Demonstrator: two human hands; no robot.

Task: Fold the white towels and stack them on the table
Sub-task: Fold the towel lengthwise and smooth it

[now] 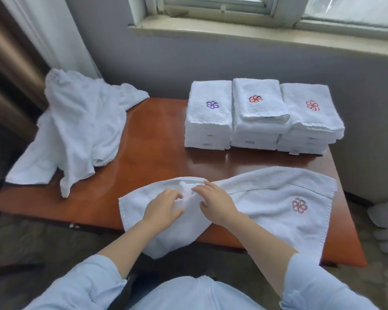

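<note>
Window sill point(255, 39) along back wall; curtain point(54, 30) far left.

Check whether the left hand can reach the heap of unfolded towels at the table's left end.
Probably yes: only bare table lies between the left hand and the heap, though it would first release the spread towel.

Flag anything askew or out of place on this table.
The top towel on the middle stack sits crooked, overhanging its front. The unfolded heap at the left spills past the table edge. The front towel is bunched between left hand and right hand.
</note>
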